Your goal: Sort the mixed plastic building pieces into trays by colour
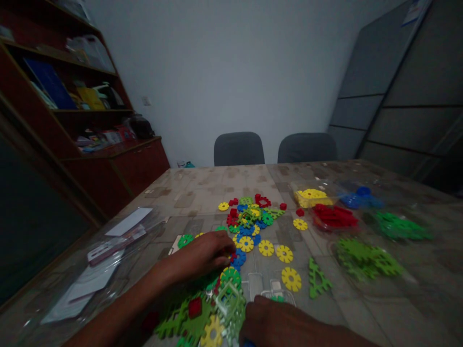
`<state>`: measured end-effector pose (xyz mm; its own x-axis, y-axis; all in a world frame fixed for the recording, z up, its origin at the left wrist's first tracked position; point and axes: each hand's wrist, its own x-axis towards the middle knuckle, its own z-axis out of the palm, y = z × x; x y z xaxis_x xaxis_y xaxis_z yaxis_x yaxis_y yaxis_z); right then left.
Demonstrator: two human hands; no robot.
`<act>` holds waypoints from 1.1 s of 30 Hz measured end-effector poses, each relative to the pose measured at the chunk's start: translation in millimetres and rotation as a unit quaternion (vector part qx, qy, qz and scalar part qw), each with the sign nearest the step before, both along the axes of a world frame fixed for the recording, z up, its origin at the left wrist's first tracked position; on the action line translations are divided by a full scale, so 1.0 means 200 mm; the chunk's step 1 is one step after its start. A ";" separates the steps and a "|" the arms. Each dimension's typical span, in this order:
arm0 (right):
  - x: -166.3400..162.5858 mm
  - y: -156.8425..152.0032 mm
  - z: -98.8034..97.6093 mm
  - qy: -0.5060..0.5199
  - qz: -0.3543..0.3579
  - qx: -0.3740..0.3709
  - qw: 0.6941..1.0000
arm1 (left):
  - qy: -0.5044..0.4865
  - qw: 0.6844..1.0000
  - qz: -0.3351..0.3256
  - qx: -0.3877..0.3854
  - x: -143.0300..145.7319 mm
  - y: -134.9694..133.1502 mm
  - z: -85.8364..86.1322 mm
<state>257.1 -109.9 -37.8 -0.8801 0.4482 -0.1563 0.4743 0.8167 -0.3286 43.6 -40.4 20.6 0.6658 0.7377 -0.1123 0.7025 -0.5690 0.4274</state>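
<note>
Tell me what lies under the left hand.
Blue discs and a green disc poke out around the left hand; whatever lies beneath its palm is covered.

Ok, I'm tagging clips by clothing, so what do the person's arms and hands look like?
Both are bare. The left hand and the right hand wear no gloves, and no ring, watch or bracelet shows. The forearms are uncovered to the picture's edge; no sleeve is in view. The light is dim, so small details could be missed.
</note>
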 end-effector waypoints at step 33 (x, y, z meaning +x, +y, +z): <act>1.42 0.64 0.44 0.450 -0.617 0.123 0.634 | -0.003 1.000 0.014 -0.009 -0.01 0.02 -0.06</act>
<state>540.7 18.2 49.8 0.4806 0.7956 0.3689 0.5128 0.0862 -0.8542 41.0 -36.7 8.8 0.6452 0.7542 -0.1220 0.7159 -0.5410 0.4414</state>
